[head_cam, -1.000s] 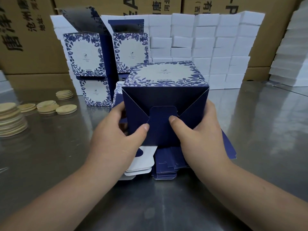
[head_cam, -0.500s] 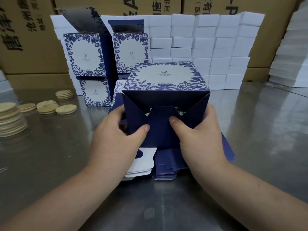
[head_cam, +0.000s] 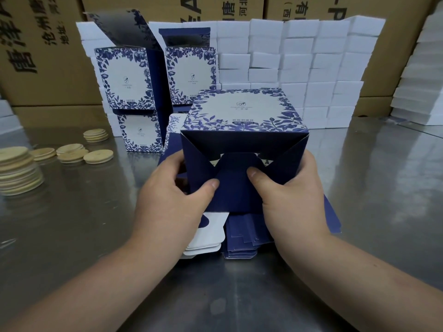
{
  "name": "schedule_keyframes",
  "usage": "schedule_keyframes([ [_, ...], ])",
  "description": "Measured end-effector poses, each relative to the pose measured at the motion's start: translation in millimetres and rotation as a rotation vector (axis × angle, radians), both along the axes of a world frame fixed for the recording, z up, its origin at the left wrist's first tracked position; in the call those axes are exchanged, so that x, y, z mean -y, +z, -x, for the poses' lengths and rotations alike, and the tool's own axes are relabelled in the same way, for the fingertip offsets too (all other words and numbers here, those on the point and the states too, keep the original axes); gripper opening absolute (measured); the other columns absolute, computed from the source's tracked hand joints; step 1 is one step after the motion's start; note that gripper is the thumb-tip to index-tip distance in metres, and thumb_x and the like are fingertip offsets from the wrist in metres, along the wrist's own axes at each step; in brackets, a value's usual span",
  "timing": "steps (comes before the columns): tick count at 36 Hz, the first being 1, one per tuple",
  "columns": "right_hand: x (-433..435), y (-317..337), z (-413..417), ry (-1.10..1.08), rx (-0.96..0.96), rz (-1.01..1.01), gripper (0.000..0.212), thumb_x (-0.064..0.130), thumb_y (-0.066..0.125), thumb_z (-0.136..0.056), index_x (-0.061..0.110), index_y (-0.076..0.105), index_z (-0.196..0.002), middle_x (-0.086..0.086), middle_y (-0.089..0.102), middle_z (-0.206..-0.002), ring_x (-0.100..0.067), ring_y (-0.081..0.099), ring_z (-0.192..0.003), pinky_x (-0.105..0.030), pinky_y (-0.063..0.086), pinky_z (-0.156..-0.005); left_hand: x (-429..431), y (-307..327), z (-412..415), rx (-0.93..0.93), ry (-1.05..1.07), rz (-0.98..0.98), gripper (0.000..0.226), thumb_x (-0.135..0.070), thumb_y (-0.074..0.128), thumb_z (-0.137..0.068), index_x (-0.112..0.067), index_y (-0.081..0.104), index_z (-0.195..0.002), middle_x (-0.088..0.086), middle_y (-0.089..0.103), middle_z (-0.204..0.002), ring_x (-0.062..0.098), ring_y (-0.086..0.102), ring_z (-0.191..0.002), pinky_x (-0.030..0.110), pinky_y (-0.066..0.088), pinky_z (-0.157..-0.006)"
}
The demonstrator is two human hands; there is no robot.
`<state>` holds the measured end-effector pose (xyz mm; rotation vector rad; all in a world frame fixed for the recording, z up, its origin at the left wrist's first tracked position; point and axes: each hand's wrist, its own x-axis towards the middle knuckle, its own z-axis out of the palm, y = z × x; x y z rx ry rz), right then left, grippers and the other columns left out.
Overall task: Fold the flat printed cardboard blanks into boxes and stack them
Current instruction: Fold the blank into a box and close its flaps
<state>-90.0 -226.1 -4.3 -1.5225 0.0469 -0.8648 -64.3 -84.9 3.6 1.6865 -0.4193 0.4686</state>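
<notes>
A half-folded blue-and-white floral box [head_cam: 242, 111] lies on its side in the middle, its navy bottom flaps facing me. My left hand [head_cam: 172, 195] grips its left side, thumb pressing the centre flap. My right hand [head_cam: 292, 195] grips the right side, its thumb on the same flap. The flap is pushed inward, leaving small gaps at its upper corners. Under the box lies a pile of flat blanks [head_cam: 239, 240], navy and white. Folded boxes [head_cam: 124, 80] stand stacked at the back left, some with lids open.
Round wooden discs [head_cam: 16, 171] lie in stacks on the left of the steel table [head_cam: 371, 188]. White foam blocks [head_cam: 311, 68] form a wall behind the boxes. Brown shipping cartons [head_cam: 36, 56] line the back.
Both thumbs have pushed the centre bottom flap deeper into the box, opening gaps at its top corners. The box has tilted slightly; my hands stay on its sides.
</notes>
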Motion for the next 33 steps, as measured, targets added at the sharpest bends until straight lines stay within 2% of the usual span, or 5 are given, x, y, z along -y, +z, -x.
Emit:
schedule_keyframes([
  [14,-0.1,-1.1,2.7,0.047,0.006,0.039,0.043,0.022,0.073,-0.073,0.034,0.052,-0.109,0.03,0.063,-0.097,0.013,0.06,-0.085,-0.006,0.047,-0.065,0.4,-5.0,-1.4,0.007,0.041,-0.039,0.03,-0.038,0.063,-0.064,-0.044,0.054,-0.092,-0.009,0.06,-0.094,0.0,0.061,-0.072,0.021,0.051,-0.042],
  [22,0.4,2.9,8.9,0.198,0.066,0.073,0.058,0.037,0.066,-0.07,0.027,0.05,-0.125,0.02,0.066,-0.108,0.002,0.064,-0.096,-0.012,0.05,-0.074,-4.8,-6.0,-0.6,0.069,0.023,-0.129,0.038,-0.048,0.059,-0.07,-0.044,0.05,-0.107,-0.008,0.057,-0.108,0.003,0.059,-0.089,0.028,0.057,-0.062],
  [27,4.5,4.8,7.5,0.322,0.122,0.015,0.065,0.054,0.046,-0.077,0.016,0.05,-0.129,0.005,0.064,-0.122,-0.013,0.057,-0.117,-0.037,0.045,-0.097,-9.4,0.1,2.4,0.171,-0.053,-0.15,0.043,-0.054,0.048,-0.066,-0.048,0.045,-0.108,-0.008,0.055,-0.117,0.009,0.055,-0.108,0.034,0.048,-0.092],
  [30,8.1,8.7,9.1,0.358,0.205,-0.042,0.056,0.067,0.052,-0.078,0.024,0.061,-0.113,0.01,0.066,-0.114,-0.009,0.057,-0.114,-0.028,0.044,-0.095,-14.1,2.2,3.8,0.265,-0.164,-0.074,0.05,-0.054,0.051,-0.073,-0.038,0.043,-0.12,-0.006,0.055,-0.119,0.006,0.057,-0.106,0.02,0.051,-0.076],
  [33,10.4,15.3,12.1,0.477,0.194,-0.104,0.042,0.061,0.049,-0.083,0.03,0.072,-0.102,0.013,0.07,-0.107,-0.004,0.062,-0.107,-0.017,0.049,-0.083,-16.7,1.9,5.8,0.191,-0.296,0.098,0.066,-0.081,0.057,-0.062,-0.044,0.045,-0.116,-0.016,0.058,-0.12,0.02,0.061,-0.108,0.039,0.056,-0.067],
])
